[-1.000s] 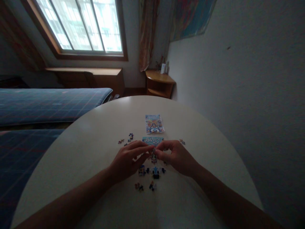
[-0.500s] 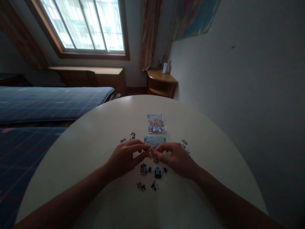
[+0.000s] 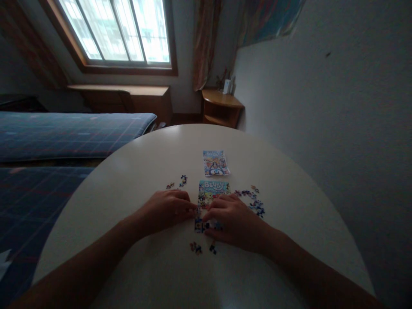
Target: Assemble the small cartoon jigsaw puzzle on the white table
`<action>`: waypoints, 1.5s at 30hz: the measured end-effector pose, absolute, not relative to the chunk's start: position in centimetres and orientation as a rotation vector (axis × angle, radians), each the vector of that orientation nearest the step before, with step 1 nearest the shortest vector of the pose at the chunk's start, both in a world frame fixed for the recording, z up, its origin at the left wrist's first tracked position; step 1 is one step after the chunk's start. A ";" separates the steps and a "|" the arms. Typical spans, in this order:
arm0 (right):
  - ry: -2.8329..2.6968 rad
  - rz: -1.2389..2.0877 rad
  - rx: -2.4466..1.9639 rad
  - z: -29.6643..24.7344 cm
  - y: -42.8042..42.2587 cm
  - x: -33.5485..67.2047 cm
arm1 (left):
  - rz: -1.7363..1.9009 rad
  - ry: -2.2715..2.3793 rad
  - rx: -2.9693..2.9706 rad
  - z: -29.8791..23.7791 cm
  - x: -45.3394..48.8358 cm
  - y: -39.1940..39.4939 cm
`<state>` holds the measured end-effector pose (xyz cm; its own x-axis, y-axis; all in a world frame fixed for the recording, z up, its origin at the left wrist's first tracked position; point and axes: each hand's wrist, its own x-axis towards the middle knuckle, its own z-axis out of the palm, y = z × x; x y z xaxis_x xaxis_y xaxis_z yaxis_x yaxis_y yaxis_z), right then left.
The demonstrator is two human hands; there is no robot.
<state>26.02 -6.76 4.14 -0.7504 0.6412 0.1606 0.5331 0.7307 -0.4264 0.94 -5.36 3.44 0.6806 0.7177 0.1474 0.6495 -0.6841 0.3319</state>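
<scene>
A partly joined jigsaw puzzle (image 3: 214,188), with a teal top strip and pale lettering, lies flat on the round table. My left hand (image 3: 170,210) is at its left edge, fingers bent close together and fingertips touching it. Whatever those fingers pinch, if anything, is hidden. Over the puzzle's lower right rests my right hand (image 3: 233,215), fingers spread and pressing down, covering much of that area. Blue joined pieces (image 3: 199,226) show between the hands. Nearer me lie two small groups of loose pieces, one left (image 3: 195,247) and one right (image 3: 213,247).
More loose puzzle pieces (image 3: 257,208) are scattered right of the puzzle, and a few (image 3: 183,180) at its upper left. A printed picture packet (image 3: 216,163) lies beyond it. The white round table (image 3: 144,163) stands beside a bed (image 3: 74,133) and near a wall (image 3: 322,111).
The small cluster of puzzle pieces held up between both hands is down at the puzzle. My right hand has spread over it and lowered. The view has shifted slightly.
</scene>
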 end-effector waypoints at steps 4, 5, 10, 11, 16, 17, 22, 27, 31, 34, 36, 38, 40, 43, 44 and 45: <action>-2.652 0.476 -0.885 3.8 -6.9 26.1 | 0.349 1.068 2.626 3.6 1.2 -5.5; -2.654 0.468 -0.883 3.8 -6.9 26.1 | 0.355 1.064 2.616 3.5 1.2 -5.5; -2.668 0.457 -0.882 4.0 -6.9 26.0 | 0.400 1.060 2.572 3.2 0.9 -5.3; -2.669 0.455 -0.881 4.0 -6.8 26.0 | 0.402 1.047 2.567 3.2 0.9 -5.3; -2.688 0.430 -0.876 3.7 -6.7 26.1 | 0.403 1.000 2.561 3.2 0.9 -5.2; -2.687 0.424 -0.874 3.7 -6.7 26.1 | 0.407 1.004 2.559 3.3 0.9 -5.2; -2.638 0.409 -0.902 4.3 -6.6 26.5 | 0.420 1.027 2.534 3.2 1.0 -5.3; -2.618 0.390 -0.993 5.2 -5.8 27.5 | 0.412 1.047 2.503 3.0 1.3 -5.4; -2.626 0.366 -1.033 5.5 -5.2 28.1 | 0.398 1.088 2.462 3.1 1.7 -5.4; -2.630 0.349 -1.055 5.7 -5.0 28.4 | 0.369 1.146 2.438 3.4 2.0 -5.5; -2.630 0.345 -1.067 5.8 -5.0 28.6 | 0.340 1.207 2.427 3.7 2.3 -5.7; -2.631 0.350 -1.072 5.8 -4.9 28.7 | 0.313 1.266 2.424 4.0 2.5 -5.9; -2.627 0.344 -1.077 5.8 -4.9 28.8 | 0.293 1.293 2.429 4.2 2.8 -6.0; -2.622 0.319 -1.070 5.7 -4.9 28.6 | 0.286 1.299 2.435 4.2 3.0 -6.1; -2.623 0.315 -1.064 5.7 -4.9 28.5 | 0.290 1.301 2.439 4.0 3.0 -6.2; -2.625 0.316 -1.057 5.6 -5.0 28.3 | 0.300 1.302 2.445 3.9 3.0 -6.1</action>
<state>28.34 -4.95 5.60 -0.6873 0.7021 0.1864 0.6378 0.7061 -0.3077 3.04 -6.14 3.89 0.5544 0.8320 0.0204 0.7571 -0.5143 0.4029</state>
